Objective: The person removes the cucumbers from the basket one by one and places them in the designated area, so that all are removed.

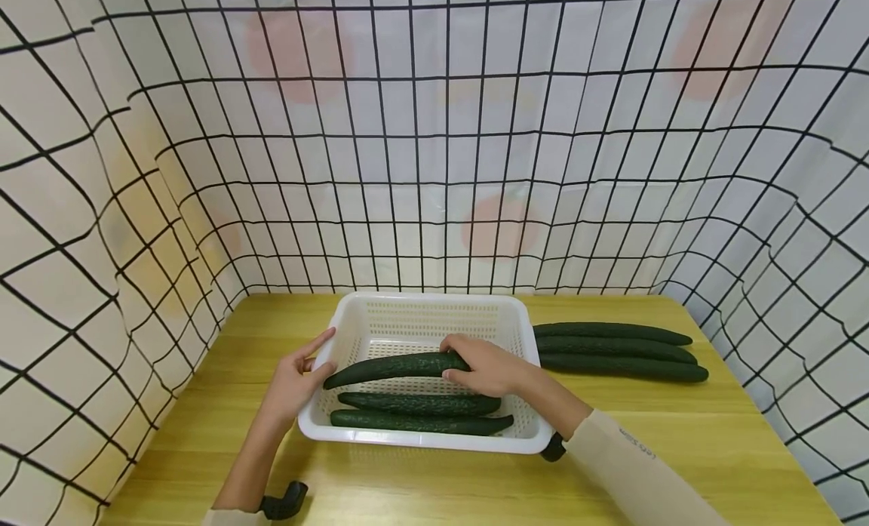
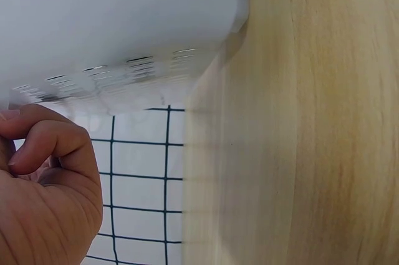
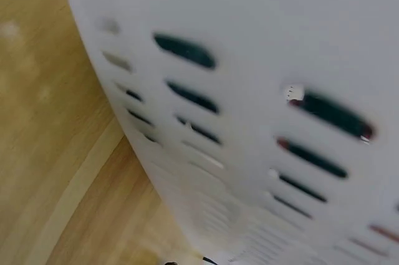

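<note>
A white plastic basket (image 1: 434, 440) with slotted walls stands on the wooden table. My right hand (image 1: 485, 366) reaches over its right side and grips one end of a dark green cucumber (image 1: 390, 368) inside it. The cucumber's other end points at the left rim, close to my left thumb. My left hand (image 1: 295, 382) holds the basket's left rim; in the left wrist view its fingers (image 2: 62, 143) are bent beside the basket wall (image 2: 112, 22). Two more cucumbers, one (image 1: 421, 404) behind the other (image 1: 421, 422), lie along the basket's front. The right wrist view shows only slotted basket wall (image 3: 249, 3) and table.
Three cucumbers (image 1: 618, 349) lie side by side on the table (image 1: 611, 428), just right of the basket. Black wire grid panels (image 1: 434, 183) stand at the back and both sides, with pale sheeting behind them.
</note>
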Available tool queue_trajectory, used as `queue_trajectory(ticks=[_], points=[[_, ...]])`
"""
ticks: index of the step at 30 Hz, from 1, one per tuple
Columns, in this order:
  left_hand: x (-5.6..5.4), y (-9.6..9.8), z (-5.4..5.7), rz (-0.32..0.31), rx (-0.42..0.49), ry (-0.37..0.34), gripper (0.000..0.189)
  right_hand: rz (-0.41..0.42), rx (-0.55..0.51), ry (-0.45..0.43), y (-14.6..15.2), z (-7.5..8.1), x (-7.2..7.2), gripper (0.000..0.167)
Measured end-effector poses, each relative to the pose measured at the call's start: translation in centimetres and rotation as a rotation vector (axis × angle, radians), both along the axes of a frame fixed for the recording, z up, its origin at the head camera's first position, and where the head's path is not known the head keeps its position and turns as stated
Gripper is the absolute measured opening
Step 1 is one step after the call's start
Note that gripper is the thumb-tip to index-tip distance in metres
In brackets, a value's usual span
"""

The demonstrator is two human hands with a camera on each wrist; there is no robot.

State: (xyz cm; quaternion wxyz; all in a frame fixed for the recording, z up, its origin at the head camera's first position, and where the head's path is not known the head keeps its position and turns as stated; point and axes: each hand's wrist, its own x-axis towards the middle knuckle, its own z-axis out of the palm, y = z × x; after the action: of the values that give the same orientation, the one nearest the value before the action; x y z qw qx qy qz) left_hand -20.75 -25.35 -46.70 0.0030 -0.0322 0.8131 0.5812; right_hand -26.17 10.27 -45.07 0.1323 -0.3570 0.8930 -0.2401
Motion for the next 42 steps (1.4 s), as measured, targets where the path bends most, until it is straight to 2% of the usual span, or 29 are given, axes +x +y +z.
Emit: queue_trajectory(ticks=[4,9,15,19,27,32,42], points=[[0.1,0.0,0.1,0.002,-0.006,0.001,0.062,-0.033,-0.076,0.043,-0.2,0.1,0.1,0.053],[0.4,0.1,0.2,-0.003,-0.003,0.012,0.061,-0.089,-0.133,0.150,-0.2,0.4,0.5,0.052],[0.4,0.3,0.2,-0.006,0.001,0.030,0.060,-0.152,-0.128,0.283,0.3,1.0,1.2,0.050],[0.2,0.4,0.2,-0.001,0.002,0.038,0.060,-0.166,-0.123,0.326,0.6,1.4,1.4,0.050],[0.2,0.1,0.1,-0.012,0.021,0.020,0.060,-0.154,-0.186,0.350,1.5,3.0,1.9,0.046],[0.3,0.1,0.0,-0.014,0.031,0.023,0.061,-0.161,-0.229,0.351,3.0,3.9,1.9,0.046],[0.6,0.4,0.4,0.010,0.013,0.026,0.057,-0.263,-0.262,0.323,8.0,3.7,1.7,0.047]])
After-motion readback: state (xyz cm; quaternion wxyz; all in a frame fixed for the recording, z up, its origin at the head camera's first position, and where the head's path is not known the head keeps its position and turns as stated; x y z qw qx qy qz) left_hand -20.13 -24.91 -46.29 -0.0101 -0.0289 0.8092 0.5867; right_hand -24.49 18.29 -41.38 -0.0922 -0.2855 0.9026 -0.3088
